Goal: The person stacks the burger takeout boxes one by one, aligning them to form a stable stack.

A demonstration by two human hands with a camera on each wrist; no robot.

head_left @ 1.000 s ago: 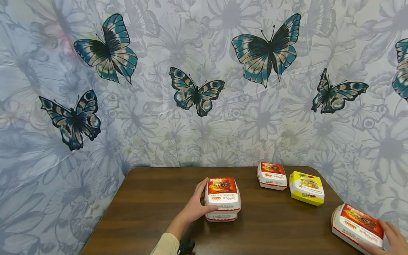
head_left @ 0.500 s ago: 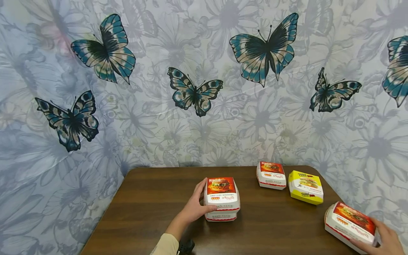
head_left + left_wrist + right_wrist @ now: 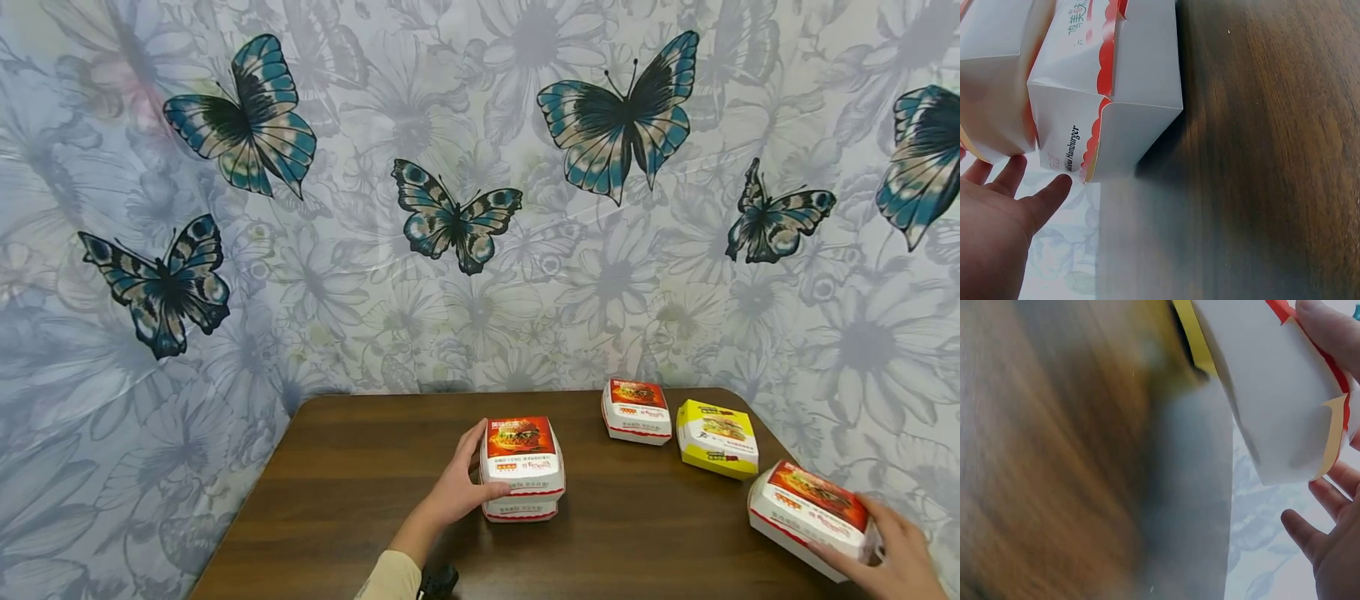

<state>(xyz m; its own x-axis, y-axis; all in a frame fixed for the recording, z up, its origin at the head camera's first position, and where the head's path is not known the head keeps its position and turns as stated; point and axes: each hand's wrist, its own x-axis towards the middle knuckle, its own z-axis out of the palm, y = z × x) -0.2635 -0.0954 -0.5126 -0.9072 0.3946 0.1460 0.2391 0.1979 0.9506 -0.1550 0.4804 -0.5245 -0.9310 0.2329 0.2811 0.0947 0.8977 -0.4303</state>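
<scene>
In the head view, two red-and-white hamburger boxes stand stacked near the middle of the table. My left hand [image 3: 453,487] grips the left side of the upper hamburger box [image 3: 522,458], thumb at its front and fingers towards the back. In the left wrist view one fingertip lies right at the lower hamburger box [image 3: 1072,134]. At the right, my right hand [image 3: 892,546] holds another red-and-white hamburger box [image 3: 813,517] by its right end, thumb in front. The right wrist view shows the underside of this held box [image 3: 1279,406] tilted above the table.
A further red-and-white hamburger box [image 3: 636,412] sits at the back right of the brown table [image 3: 360,467]. Beside it is a yellow hamburger box [image 3: 717,439]. Behind the table hangs a butterfly-patterned cloth [image 3: 337,275]. A small black object [image 3: 438,581] shows by the left wrist.
My right hand has carried its hamburger box leftward and slightly away from me, closer to the yellow one. The left hand stays at the stack.
</scene>
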